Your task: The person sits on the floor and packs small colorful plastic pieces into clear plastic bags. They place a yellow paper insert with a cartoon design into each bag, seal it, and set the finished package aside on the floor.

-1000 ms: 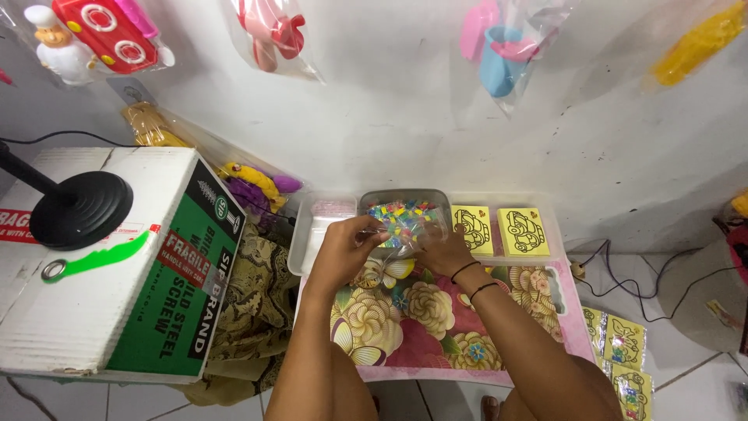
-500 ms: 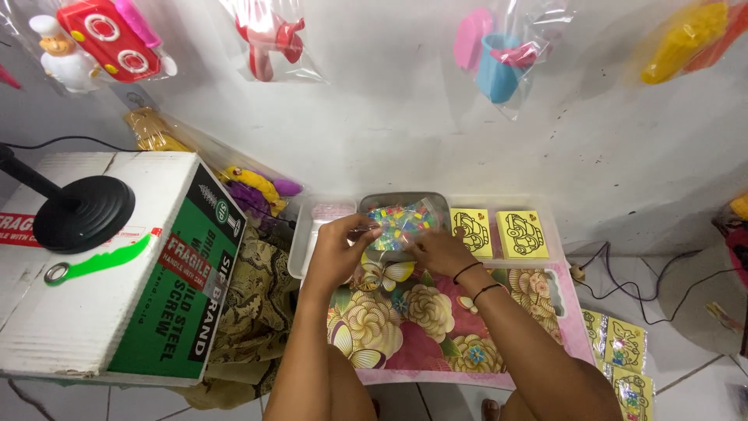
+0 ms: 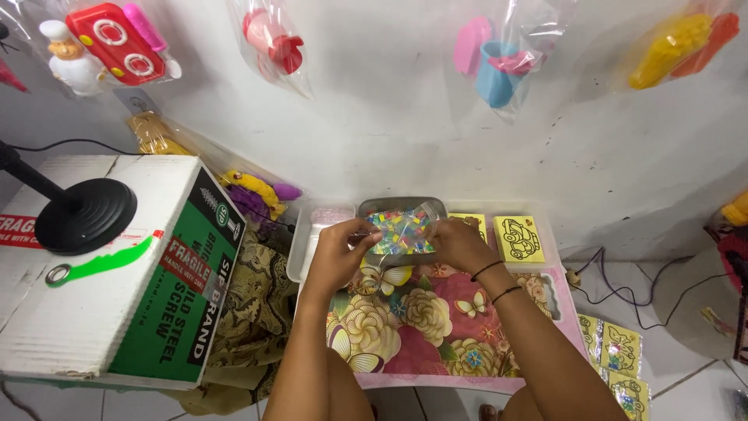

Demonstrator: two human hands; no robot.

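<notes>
My left hand and my right hand pinch the two sides of a small clear plastic bag filled with multicoloured beads. The bag hangs just above a grey metal tray at the back of a small table with a flowered cloth. My right wrist wears two thin dark bands. To the right of the tray lie yellow picture cards with black line drawings.
A big white and green cardboard box stands at the left, with a black round lamp base on it. Bagged plastic toys hang on the white wall. More yellow cards lie on the floor at right, near cables.
Both hands have lifted the bead bag a little higher over the tray and spread its top between the fingers.
</notes>
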